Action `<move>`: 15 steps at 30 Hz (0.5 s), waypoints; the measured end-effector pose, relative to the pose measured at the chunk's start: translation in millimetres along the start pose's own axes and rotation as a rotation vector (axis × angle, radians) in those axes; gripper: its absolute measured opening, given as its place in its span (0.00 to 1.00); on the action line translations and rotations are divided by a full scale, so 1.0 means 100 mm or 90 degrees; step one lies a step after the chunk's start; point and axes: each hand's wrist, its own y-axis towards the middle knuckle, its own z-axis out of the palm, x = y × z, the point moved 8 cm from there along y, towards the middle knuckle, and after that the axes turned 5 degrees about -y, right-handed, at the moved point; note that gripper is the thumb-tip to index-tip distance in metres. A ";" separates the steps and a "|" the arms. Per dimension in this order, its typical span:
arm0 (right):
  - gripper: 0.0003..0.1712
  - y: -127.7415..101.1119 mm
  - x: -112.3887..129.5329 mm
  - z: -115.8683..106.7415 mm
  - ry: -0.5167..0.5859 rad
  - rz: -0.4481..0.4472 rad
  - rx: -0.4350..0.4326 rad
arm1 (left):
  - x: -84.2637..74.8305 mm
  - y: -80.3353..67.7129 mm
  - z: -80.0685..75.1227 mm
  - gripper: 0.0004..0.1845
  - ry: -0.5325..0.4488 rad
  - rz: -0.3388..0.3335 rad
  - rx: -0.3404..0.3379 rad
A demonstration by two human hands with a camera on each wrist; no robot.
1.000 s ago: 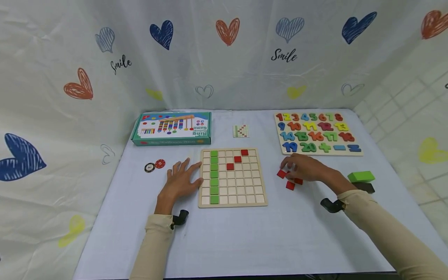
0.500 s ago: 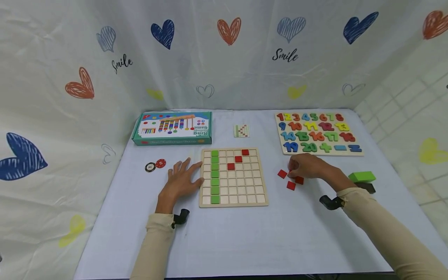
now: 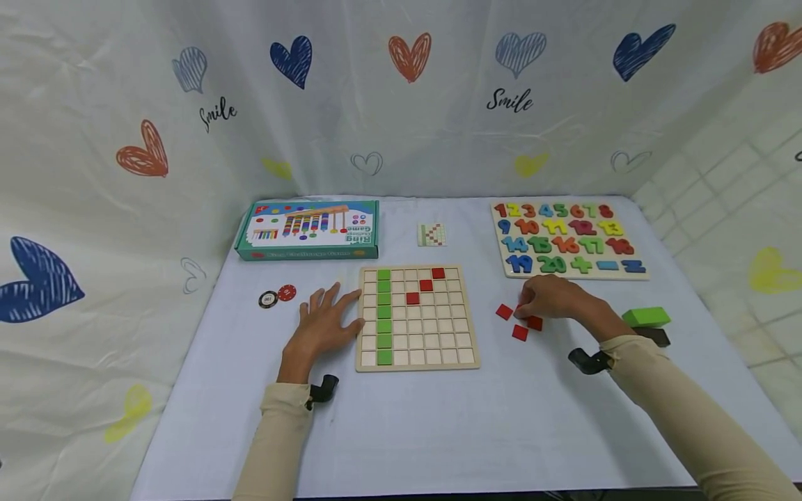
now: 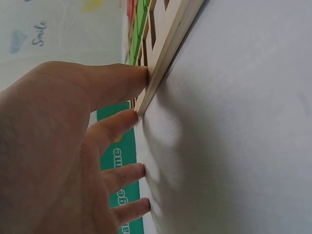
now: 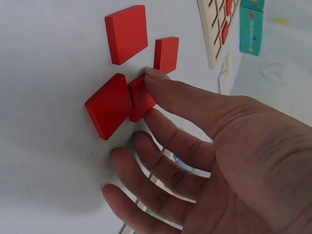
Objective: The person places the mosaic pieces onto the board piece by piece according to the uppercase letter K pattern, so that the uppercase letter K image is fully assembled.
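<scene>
A wooden grid board (image 3: 418, 369) lies mid-table, with a column of green tiles (image 3: 383, 311) near its left side and three red tiles (image 3: 426, 285) running diagonally at the upper right. Against the board's left edge rests my left hand (image 3: 321, 332), fingers spread, thumb and index fingertips at the wood in the left wrist view. To the right of the board, my right hand (image 3: 551, 298) pinches a red square tile (image 5: 142, 100) between thumb and index finger. Three more red tiles (image 5: 127, 33) lie flat close around it; the pinched one sits right beside the nearest.
Behind stand a green game box (image 3: 307, 231), a small pattern card (image 3: 431, 234) and a number puzzle (image 3: 570, 274). Two round chips (image 3: 278, 295) lie to the left. A green block (image 3: 647, 317) and a black one (image 3: 653, 337) lie by the right forearm.
My right hand has shifted slightly right, off the leftmost loose tile, and its thumb and index finger have closed on a red tile. The left hand stays at the board.
</scene>
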 end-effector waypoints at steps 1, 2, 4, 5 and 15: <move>0.18 0.00 -0.01 0.00 -0.001 0.003 0.002 | 0.00 0.00 0.00 0.36 0.001 0.001 0.000; 0.18 0.01 -0.02 0.00 0.000 0.004 0.004 | 0.00 0.00 0.01 0.36 0.002 0.001 0.000; 0.17 0.02 -0.03 0.01 0.004 0.002 0.010 | 0.00 0.00 0.01 0.36 0.005 0.001 0.002; 0.17 0.02 -0.03 0.01 0.007 -0.001 0.012 | 0.01 0.00 0.02 0.36 0.005 0.001 0.003; 0.15 0.01 0.01 -0.01 0.019 -0.020 0.015 | 0.01 0.01 0.01 0.36 -0.002 0.001 0.009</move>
